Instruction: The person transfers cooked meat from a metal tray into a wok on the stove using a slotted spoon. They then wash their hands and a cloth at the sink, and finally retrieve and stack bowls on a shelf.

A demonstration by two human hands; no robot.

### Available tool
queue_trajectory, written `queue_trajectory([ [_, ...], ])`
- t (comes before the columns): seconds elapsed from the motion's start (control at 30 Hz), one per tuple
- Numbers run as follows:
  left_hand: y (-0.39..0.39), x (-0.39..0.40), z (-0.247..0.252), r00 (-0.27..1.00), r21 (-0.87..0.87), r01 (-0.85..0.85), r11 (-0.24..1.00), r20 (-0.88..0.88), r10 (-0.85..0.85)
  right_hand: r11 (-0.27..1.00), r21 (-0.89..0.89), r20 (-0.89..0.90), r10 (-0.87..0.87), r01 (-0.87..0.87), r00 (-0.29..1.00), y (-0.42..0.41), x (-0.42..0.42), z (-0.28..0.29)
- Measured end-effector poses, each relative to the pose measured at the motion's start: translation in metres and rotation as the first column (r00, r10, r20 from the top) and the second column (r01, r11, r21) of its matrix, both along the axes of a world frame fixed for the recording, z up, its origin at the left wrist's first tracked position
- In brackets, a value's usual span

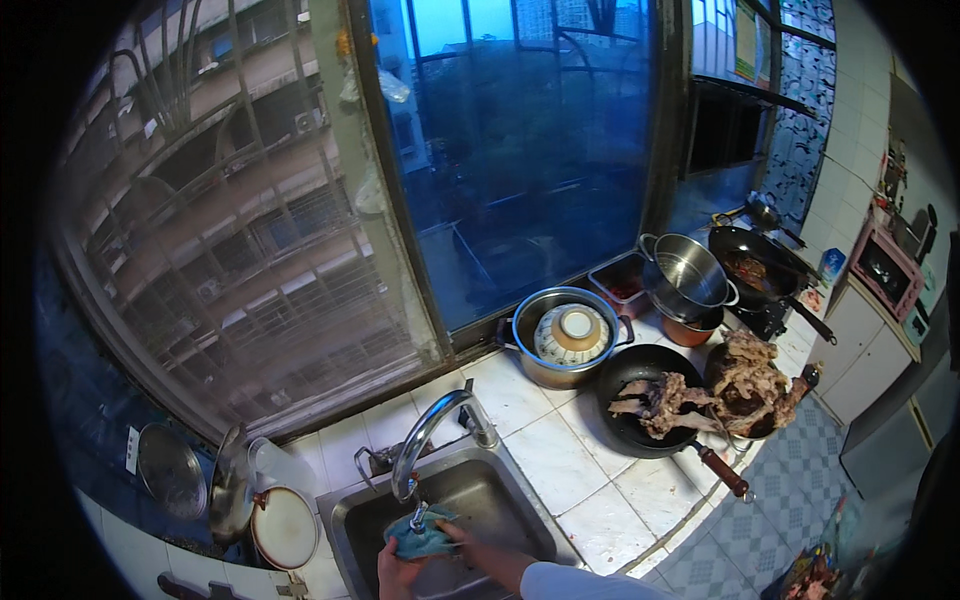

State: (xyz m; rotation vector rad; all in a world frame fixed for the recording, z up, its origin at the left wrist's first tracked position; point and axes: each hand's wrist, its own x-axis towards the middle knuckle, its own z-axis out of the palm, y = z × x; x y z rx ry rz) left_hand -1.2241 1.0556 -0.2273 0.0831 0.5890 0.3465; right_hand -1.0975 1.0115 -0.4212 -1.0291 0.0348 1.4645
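Over the stainless-steel sink [517,517] my left hand [399,571] holds the lower left edge of a blue-green cloth [431,544]. My right hand [466,546] grips the same cloth at its right side. The outlet of the chrome gooseneck tap [433,412] is directly above the cloth, and what looks like water falls onto it. Folds and fingers hide whether anything lies inside the cloth.
Right of the sink, a black frying pan [619,431] and a pot behind it hold large meaty bones [742,375]. An upturned bowl [574,341] rests in a blue-rimmed pot [559,375]. A steel steamer pot [686,270] and a wok [780,289] stand farther right. Lids [285,529] lean at left.
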Motion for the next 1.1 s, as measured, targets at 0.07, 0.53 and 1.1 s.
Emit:
queue_trajectory([
  [0.07, 0.003, 0.003, -0.008, 0.927, 0.203, 0.212, 0.956, -0.353, -0.13, 1.0, 0.006, 0.38, 0.013, -0.017, 0.925, 0.004, 0.011, 0.002],
  [0.53, -0.016, 0.028, -0.095, 0.953, 0.436, 0.024, 0.899, -0.283, 0.112, 0.956, -0.038, 0.742, 0.221, -0.29, 0.633, -0.004, -0.037, 0.147],
  [1.1, -0.003, 0.017, -0.066, 0.983, -0.025, -0.049, 0.998, -0.176, 0.044, 0.921, -0.106, 0.99, 0.132, -0.375, 0.043, -0.029, -0.005, 0.18],
])
